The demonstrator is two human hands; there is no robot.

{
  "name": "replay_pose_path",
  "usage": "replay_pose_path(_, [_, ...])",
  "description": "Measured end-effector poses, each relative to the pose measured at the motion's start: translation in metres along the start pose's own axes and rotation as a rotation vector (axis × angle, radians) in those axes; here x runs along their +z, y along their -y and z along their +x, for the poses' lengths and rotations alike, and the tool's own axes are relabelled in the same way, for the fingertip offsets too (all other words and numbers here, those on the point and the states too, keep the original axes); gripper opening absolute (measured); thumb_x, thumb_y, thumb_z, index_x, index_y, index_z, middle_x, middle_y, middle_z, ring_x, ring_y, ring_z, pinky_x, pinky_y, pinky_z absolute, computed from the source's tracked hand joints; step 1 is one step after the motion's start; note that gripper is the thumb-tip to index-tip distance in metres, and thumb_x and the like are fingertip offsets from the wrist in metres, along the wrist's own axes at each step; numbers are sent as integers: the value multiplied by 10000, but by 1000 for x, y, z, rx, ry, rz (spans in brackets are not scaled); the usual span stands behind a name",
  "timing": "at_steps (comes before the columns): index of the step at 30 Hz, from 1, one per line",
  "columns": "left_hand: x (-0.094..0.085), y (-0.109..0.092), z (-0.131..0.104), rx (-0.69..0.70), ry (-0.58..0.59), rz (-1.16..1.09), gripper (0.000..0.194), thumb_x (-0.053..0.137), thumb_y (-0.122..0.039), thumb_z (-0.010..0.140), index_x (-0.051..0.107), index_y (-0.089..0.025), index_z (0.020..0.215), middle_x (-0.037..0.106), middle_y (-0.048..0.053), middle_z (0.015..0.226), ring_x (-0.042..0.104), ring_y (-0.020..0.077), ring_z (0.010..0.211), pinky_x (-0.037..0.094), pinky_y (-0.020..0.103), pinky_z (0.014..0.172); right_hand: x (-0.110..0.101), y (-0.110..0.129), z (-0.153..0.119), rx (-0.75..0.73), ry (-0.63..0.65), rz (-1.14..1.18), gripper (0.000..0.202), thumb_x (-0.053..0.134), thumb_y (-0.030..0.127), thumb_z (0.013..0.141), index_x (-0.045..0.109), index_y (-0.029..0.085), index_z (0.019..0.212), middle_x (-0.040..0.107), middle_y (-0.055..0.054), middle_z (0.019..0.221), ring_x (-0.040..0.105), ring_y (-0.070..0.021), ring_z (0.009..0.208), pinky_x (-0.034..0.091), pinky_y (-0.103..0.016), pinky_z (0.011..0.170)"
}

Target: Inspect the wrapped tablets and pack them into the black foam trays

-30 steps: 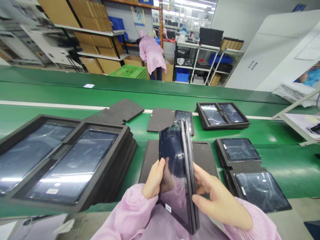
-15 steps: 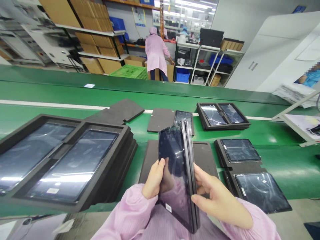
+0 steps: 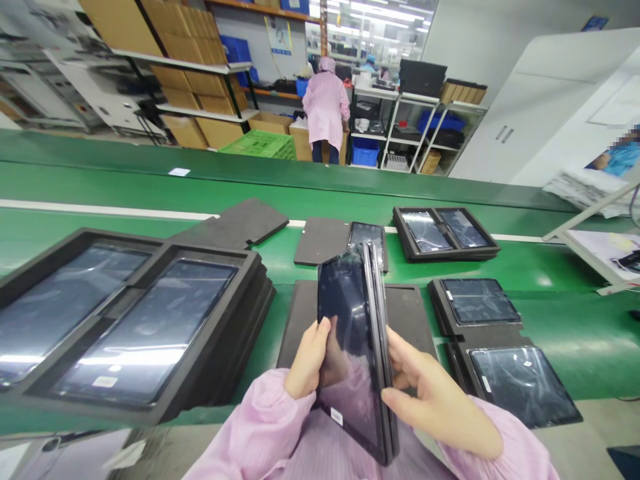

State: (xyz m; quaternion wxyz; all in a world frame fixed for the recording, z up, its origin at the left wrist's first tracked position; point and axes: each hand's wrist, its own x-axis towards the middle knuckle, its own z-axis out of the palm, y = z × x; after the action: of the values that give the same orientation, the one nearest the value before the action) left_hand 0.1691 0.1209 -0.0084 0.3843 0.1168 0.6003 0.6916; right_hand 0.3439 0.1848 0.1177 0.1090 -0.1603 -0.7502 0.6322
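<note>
The person holds two dark tablets [image 3: 347, 293] tilted upright near the middle, in front of a black board [image 3: 407, 313] on the green table [image 3: 330, 197]. The left hand [image 3: 306, 360] has its fingers clamped on their left side; the right hand's [image 3: 433, 390] close on the right edges (a white label [image 3: 337, 417] shows low on the screen).

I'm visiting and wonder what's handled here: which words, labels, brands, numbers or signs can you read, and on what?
Nothing is legible:
White sticker on the held panels: too small.
White label on the right screen in the big left tray: blurred.
Edge stickers on the two screens at right: too small.
Tiny labels in the far tray: too small.
Background poster: blurred.
Blue sign, upper right: blurred.
</note>
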Motion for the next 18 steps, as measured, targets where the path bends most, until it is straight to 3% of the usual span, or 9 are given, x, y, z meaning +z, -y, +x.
replay_pose_path(4, [0, 1, -1, 14, -14, 45, 605, 578, -690, 656, 654, -133, 877, 695, 104, 902, 606, 269, 940, 431, 377, 865, -1, -3, -1, 8, 14, 68, 779, 447, 18, 764, 189, 294, 1445, 463, -56, 1366, 588, -161, 1037, 531, -223, 705])
replay_pose_path(7, [1, 0, -3, 3, -18, 68, 583, 565, -691, 664, 643, -142, 841, 690, 84, 861, 611, 253, 889, 437, 360, 824, 1, -5, 1, 0, -16, 188, 648, 506, 123, 825, 283, 268, 1416, 463, -75, 1366, 538, -190, 1137, 520, -275, 787])
replay_pose_path(10, [1, -1, -5, -8, -17, 45, 550, 587, -665, 667, 627, -143, 836, 685, 80, 854, 611, 244, 873, 440, 343, 795, 4, -14, 7, 20, -192, 287, 520, 603, 280, 826, 431, 233, 1315, 559, -86, 1268, 545, -204, 1137, 467, -350, 929])
replay_pose_path(13, [0, 0, -10, 46, -58, 21, 491, 627, -581, 694, 623, -144, 917, 684, 77, 891, 601, 232, 918, 435, 312, 804, 5, -34, 11, 113, -430, 364, 469, 681, 389, 757, 534, 204, 1162, 634, -85, 1162, 590, -221, 1075, 459, -377, 953])
replay_pose_path(16, [1, 2, -20, 70, -105, -8, 413, 653, -487, 721, 622, -144, 949, 687, 65, 872, 611, 213, 868, 447, 287, 760, 0, -68, 5, 225, -582, 410, 555, 754, 447, 648, 549, 193, 1097, 655, -84, 1129, 596, -260, 1067, 497, -381, 913])
replay_pose_path(18, [3, 3, -27, 65, -84, -81, 378, 664, -429, 726, 629, -133, 958, 690, 66, 855, 618, 209, 817, 459, 288, 724, -11, -97, -1, 287, -617, 339, 578, 763, 488, 602, 572, 196, 1064, 671, -79, 1092, 598, -293, 1057, 531, -378, 868])
